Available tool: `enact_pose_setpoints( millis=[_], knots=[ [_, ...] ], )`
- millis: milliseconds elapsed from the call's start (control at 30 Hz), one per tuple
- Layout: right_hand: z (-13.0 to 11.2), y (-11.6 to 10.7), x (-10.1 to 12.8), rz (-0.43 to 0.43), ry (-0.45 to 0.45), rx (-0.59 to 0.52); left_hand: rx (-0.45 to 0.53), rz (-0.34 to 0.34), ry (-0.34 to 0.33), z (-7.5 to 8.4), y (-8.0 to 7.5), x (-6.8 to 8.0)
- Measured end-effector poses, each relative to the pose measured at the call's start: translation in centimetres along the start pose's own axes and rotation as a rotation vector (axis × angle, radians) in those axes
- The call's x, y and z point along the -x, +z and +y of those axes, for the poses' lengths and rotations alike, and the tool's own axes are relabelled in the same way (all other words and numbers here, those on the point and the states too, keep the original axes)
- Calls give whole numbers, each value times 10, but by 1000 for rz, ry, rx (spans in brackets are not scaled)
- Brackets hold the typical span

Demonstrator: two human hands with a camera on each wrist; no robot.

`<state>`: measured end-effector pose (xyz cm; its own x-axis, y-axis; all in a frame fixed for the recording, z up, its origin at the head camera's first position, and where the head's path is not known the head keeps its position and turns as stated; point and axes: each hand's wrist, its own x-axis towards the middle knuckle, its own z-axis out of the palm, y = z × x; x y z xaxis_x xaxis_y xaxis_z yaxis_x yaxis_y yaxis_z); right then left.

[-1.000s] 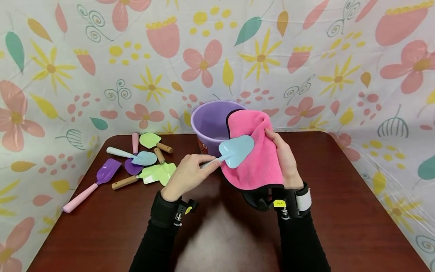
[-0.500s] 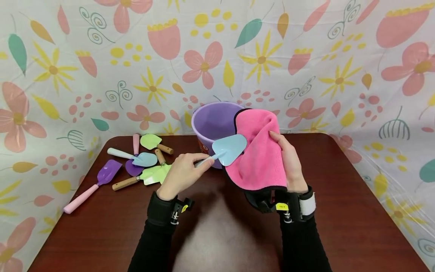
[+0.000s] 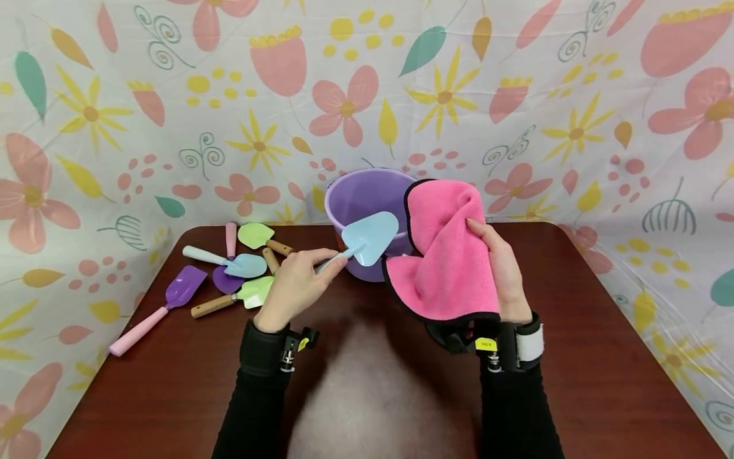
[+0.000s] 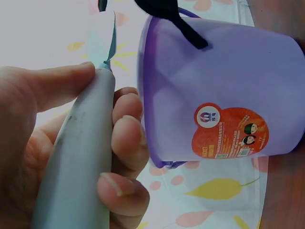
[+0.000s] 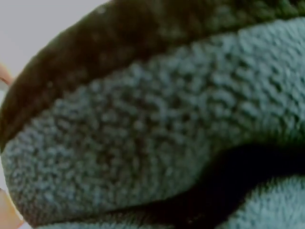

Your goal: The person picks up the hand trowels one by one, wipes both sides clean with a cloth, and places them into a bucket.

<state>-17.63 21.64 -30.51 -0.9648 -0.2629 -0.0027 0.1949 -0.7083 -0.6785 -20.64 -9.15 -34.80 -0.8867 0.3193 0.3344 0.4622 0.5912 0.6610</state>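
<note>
My left hand point(image 3: 294, 285) grips the pale handle of a light blue garden trowel point(image 3: 371, 237), its blade raised in front of a purple bucket point(image 3: 367, 271). In the left wrist view the fingers curl round the trowel handle point(image 4: 78, 152), with the thumb along its top. A pink cloth point(image 3: 444, 268) with black edging hangs from my right hand point(image 3: 504, 271), the thumb on its front and the other fingers hidden behind it. Trowel blade and cloth are apart. Grey-looking cloth folds point(image 5: 119, 143) fill most of the right wrist view.
On the left of the brown table point(image 3: 367, 395) lie a purple scoop point(image 3: 185, 287) with pink handle, another light blue trowel point(image 3: 245, 265) and several green-bladed trowels, one a green trowel point(image 3: 255, 291) with wooden handle. A flowered sheet point(image 3: 355, 95) hangs behind the table.
The trowel has moved left, away from the cloth it overlapped before. My right hand and the cloth have shifted right, uncovering more of the bucket.
</note>
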Motion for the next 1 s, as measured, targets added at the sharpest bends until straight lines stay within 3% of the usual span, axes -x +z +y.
enact_pose_setpoints(
  millis=[300, 600, 800, 1000],
  knots=[
    [-12, -20, 4, 119, -107, 182, 16, 14, 3, -4, 4, -6],
    [-34, -37, 2, 219, -104, 338, 56, -10, -32, -10, -5, -17],
    [-43, -48, -4, 325, -142, 563, -109, -12, -1, -7, -24, -40],
    [-63, -71, -7, 374, -73, 671, -264, -65, 94, 9, -38, -73]
  ],
)
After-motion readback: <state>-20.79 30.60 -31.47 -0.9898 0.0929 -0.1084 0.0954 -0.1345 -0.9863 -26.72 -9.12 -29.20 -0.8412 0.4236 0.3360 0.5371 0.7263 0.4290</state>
